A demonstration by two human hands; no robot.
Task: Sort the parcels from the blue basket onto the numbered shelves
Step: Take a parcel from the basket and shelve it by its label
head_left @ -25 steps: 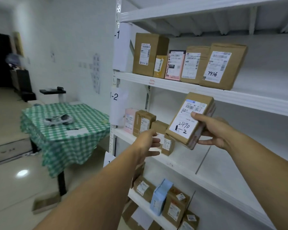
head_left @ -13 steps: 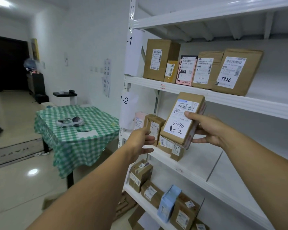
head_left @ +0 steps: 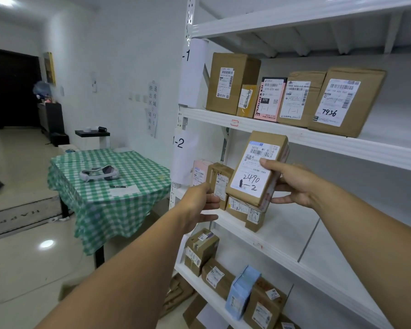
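My right hand (head_left: 294, 184) grips a flat brown parcel (head_left: 252, 186) whose white label reads 2490 and -2, holding it tilted above the shelf tagged 1-2 (head_left: 282, 231). My left hand (head_left: 197, 205) reaches to the parcels standing on that shelf, its fingers touching a small brown box (head_left: 220, 176). A pink parcel (head_left: 198, 170) stands behind it, and another brown parcel (head_left: 244, 210) lies under the held one. The blue basket is out of view.
The shelf tagged 1-1 (head_left: 271, 129) above carries several parcels, one marked 7936 (head_left: 342, 103). The lower shelf (head_left: 199, 288) holds brown boxes and a light blue parcel (head_left: 241, 293). A table with a green checked cloth (head_left: 100, 200) stands left of the rack.
My right hand has carried the 2490 parcel left and down toward the parcels on the 1-2 shelf. My left hand has moved onto the small brown box there.
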